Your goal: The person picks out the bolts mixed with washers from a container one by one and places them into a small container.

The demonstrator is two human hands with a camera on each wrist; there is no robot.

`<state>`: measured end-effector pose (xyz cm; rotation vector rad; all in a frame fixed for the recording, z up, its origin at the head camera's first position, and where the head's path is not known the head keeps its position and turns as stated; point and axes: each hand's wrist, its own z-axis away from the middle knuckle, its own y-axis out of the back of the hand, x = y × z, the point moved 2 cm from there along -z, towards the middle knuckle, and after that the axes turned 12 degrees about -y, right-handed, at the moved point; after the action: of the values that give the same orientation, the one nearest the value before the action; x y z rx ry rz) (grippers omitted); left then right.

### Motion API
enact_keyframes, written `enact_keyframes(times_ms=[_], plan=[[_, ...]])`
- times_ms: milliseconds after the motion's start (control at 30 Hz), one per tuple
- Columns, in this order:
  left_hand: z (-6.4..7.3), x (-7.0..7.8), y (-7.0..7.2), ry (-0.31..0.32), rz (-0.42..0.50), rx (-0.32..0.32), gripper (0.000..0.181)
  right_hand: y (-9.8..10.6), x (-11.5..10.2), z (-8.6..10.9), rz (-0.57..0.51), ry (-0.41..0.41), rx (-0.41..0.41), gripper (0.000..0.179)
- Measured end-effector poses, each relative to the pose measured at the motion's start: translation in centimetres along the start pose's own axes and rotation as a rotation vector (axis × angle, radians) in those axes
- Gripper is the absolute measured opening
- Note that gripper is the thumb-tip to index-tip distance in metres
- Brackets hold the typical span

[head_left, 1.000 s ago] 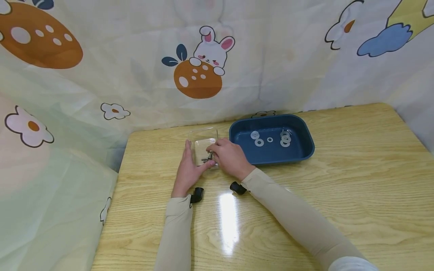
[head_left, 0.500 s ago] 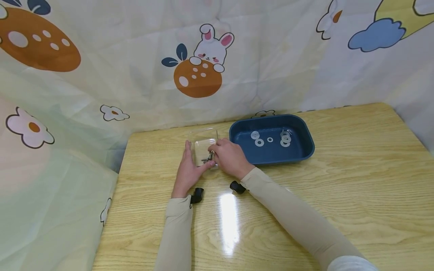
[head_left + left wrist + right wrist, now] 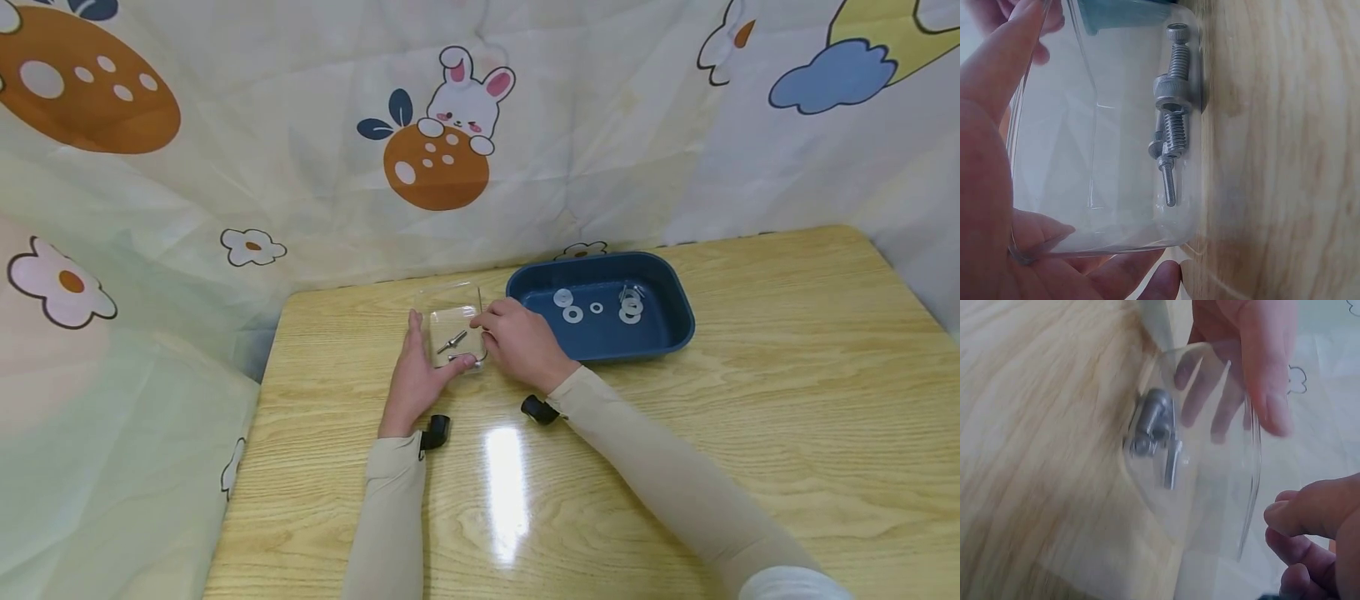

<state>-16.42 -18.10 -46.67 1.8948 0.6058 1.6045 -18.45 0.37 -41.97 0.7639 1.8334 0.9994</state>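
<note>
Thin screw (image 3: 1169, 182), diagonal (tip toward near left)

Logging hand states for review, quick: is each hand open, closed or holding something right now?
Left hand: holding the clear box.
Right hand: open, loosely curled, nothing visible in its grip.

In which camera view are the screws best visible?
The left wrist view: the screws appear large, threads distinct. The head view shows them small, some partly behind the left hand; the right wrist view, blurred.
</note>
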Motion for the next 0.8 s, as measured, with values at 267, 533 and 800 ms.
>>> enact_keyframes(times_ms=[267,533,800], plan=[[-0.1,-0.1,0.1,0.011,0.004,0.003,0.124,1.1,0.9,0.1,-0.001,-0.03,-0.016,0.02],[-0.4,0.0,0.2,0.004,0.012,0.001,0.122,2.0,2.2,0.3,0.026,-0.049,0.001,0.019],[-0.3,0.1,0.3,-0.003,0.01,-0.002,0.122,2.9,3.6,0.5,0.048,-0.036,0.026,0.022]])
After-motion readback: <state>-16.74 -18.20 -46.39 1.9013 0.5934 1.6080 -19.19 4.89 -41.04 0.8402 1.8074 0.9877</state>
